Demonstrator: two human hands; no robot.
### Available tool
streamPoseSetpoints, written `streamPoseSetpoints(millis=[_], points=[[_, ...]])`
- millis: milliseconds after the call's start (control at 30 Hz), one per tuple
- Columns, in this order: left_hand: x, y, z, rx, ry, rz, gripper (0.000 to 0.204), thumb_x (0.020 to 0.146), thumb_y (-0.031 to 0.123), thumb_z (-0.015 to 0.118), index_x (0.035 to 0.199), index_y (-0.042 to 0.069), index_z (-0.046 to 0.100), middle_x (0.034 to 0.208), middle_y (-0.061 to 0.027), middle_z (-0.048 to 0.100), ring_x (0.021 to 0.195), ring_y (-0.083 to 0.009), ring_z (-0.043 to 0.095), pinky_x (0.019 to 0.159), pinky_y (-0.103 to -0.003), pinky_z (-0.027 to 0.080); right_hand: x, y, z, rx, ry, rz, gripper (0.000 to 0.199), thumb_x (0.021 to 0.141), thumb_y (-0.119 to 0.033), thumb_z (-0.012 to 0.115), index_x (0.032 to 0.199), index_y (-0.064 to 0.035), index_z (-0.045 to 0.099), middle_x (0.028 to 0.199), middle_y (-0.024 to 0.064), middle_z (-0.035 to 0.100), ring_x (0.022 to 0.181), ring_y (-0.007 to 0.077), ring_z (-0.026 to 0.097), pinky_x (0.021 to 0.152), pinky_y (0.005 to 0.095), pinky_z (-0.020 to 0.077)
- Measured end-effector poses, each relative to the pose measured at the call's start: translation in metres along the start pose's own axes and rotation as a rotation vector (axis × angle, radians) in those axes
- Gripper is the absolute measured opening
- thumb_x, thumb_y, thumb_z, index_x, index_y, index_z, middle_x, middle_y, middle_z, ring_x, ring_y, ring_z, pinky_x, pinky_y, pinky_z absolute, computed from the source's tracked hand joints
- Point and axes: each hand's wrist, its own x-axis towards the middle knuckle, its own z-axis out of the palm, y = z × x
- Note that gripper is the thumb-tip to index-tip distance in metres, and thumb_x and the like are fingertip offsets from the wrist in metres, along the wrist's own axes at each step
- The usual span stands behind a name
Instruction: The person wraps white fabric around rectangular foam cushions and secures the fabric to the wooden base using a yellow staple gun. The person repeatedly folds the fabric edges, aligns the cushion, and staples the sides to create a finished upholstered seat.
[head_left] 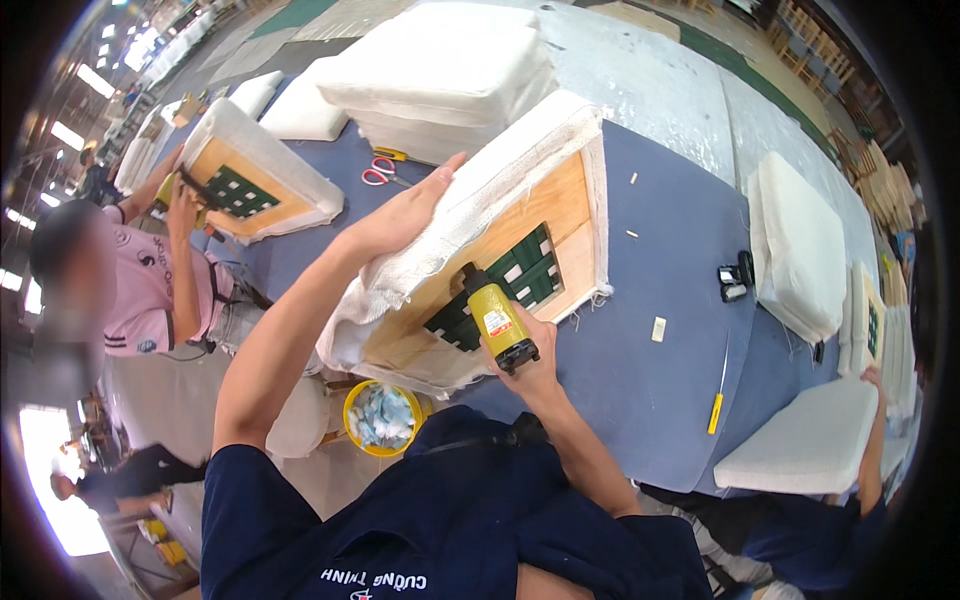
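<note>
A seat cushion (575, 175) with a wooden underside, white fabric cover and dark green woven webbing stands tilted up on the table in front of me. My left hand (415, 215) grips its upper left edge, with some of the fingers hidden over the far side. In my right hand (535, 355) is a yellow and black staple gun (492, 312), its nose pointing at the wooden underside near the webbing. Whether the nose touches the wood I cannot tell.
The blue-covered table (670, 300) carries red-handled scissors (380, 172), a yellow-handled screwdriver (716, 412) and stacked white cushions (440, 75). A yellow bucket (352, 425) of scraps stands below. At left a co-worker (160, 280) works on another seat; another person's hand (872, 380) holds a cushion at right.
</note>
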Motion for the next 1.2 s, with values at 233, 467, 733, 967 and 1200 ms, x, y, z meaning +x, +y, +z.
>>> streamPoseSetpoints(millis=[233,467,733,967,1200], points=[[-0.027,0.024,0.018,0.476,0.156,-0.020,0.064,0.119,0.042,0.036,0.176,0.018,0.022,0.162,-0.0278,0.049,0.145,-0.0458,0.053,0.122,-0.047,0.042,0.009,0.009,0.004,-0.025,-0.030,-0.069,0.033,0.083,-0.005,0.081,0.115,-0.0017,0.074,0.086,0.0136,0.075,0.072,0.0314,0.074,0.070,0.0341,0.0573],[-0.038,0.028,0.020,0.581,0.116,0.168,0.079,0.108,0.029,0.064,0.176,0.027,0.024,0.142,-0.0313,0.060,0.122,-0.0515,0.065,0.106,-0.053,0.052,0.004,0.002,-0.022,0.011,0.118,-0.101,0.045,0.079,-0.007,0.087,0.120,0.0021,0.070,0.091,0.0168,0.076,0.080,0.0349,0.078,0.075,0.0349,0.0585],[-0.035,0.028,0.001,0.528,-0.035,0.266,0.097,0.097,0.018,0.075,0.177,0.030,0.021,0.150,-0.0311,0.052,0.129,-0.0520,0.062,0.111,-0.052,0.052,0.050,-0.053,-0.045,-0.032,-0.073,-0.060,0.037,0.083,-0.007,0.083,0.117,0.0028,0.074,0.091,0.0144,0.078,0.075,0.0276,0.077,0.072,0.0328,0.0585],[-0.039,0.030,0.001,0.529,-0.079,0.178,0.105,0.092,0.016,0.079,0.177,0.027,0.020,0.159,-0.0296,0.046,0.139,-0.0480,0.057,0.119,-0.049,0.048,0.043,-0.046,-0.038,-0.167,-0.129,-0.006,0.034,0.080,-0.011,0.085,0.110,-0.0006,0.074,0.085,0.0157,0.075,0.076,0.0371,0.076,0.069,0.0338,0.0584],[-0.020,-0.027,-0.034,-0.531,-0.255,-0.015,0.072,0.118,0.042,0.042,0.175,0.005,0.020,0.181,-0.0134,0.026,0.166,-0.0260,0.025,0.135,-0.039,0.022,0.012,-0.026,-0.004,-0.098,-0.121,-0.018,0.040,0.080,-0.011,0.086,0.116,-0.0018,0.073,0.086,0.0164,0.075,0.075,0.0376,0.074,0.070,0.0336,0.0584]])
